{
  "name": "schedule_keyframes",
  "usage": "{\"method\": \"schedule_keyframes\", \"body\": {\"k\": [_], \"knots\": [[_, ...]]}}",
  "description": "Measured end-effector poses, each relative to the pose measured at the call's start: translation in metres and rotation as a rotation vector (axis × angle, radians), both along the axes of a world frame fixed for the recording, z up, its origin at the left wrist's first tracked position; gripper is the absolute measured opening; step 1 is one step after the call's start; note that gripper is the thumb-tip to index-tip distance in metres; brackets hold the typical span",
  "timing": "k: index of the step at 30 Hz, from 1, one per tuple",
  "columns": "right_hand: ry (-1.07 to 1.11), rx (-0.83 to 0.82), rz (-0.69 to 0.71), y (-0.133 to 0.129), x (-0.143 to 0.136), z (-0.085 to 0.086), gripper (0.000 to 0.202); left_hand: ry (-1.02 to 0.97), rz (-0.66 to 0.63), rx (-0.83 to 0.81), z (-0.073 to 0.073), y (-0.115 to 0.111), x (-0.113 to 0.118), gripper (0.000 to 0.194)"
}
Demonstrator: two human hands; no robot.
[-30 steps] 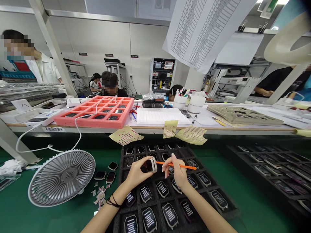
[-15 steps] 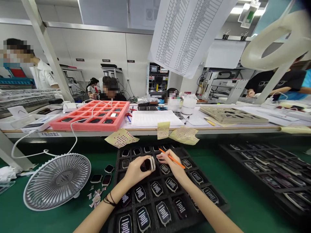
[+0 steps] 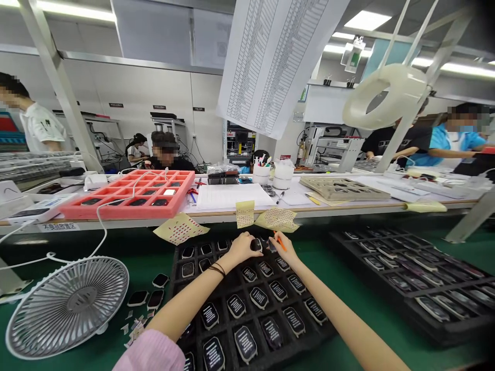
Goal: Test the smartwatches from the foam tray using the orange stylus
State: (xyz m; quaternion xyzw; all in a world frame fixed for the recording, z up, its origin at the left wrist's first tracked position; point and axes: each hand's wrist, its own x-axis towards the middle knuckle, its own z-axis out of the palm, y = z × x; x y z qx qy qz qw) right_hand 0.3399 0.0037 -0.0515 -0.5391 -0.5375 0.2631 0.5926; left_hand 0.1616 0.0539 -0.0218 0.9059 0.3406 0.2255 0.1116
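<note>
My left hand (image 3: 243,246) reaches to the far end of a black foam tray (image 3: 178,278) and grips a small smartwatch body (image 3: 256,244) there. Close beside it, my right hand (image 3: 284,248) holds a thin orange stick (image 3: 279,241) near the same far cells. The tray is filled with several watch bodies (image 3: 257,298) lying face up in their cells. Both forearms stretch over the tray from the near edge.
A white desk fan (image 3: 64,305) lies at the left, with loose watch bodies (image 3: 147,298) and paper scraps beside it. A second black tray (image 3: 410,281) sits at the right. A raised shelf carries a red tray (image 3: 127,198), papers and cups. Other people work behind.
Both hands have moved from the tray's middle to its far end, with the watch body and the orange stick still in them. The camera has tilted up and to the right.
</note>
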Motion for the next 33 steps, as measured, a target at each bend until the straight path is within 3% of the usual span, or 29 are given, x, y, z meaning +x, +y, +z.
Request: {"method": "schedule_keyframes", "body": {"k": [4, 7, 14, 28, 33], "knots": [[-0.185, 0.038, -0.051, 0.021, 0.014, -0.009, 0.034, 0.08, 0.065, 0.005, -0.02, 0.003, 0.021, 0.053], [-0.287, 0.032, -0.055, 0.027, 0.023, -0.015, 0.033, 0.132, 0.071, 0.022, -0.027, -0.001, 0.024, 0.051], [-0.415, -0.006, 0.006, 0.014, 0.044, -0.019, 0.025, 0.222, 0.001, 0.058, -0.015, -0.009, 0.006, 0.03], [-0.428, -0.034, 0.137, 0.0, 0.046, -0.028, 0.026, 0.33, -0.024, 0.038, -0.01, -0.034, -0.011, 0.02], [-0.44, -0.033, 0.158, 0.007, 0.032, -0.028, 0.028, 0.337, -0.019, 0.042, -0.008, -0.039, -0.011, 0.021]]}}
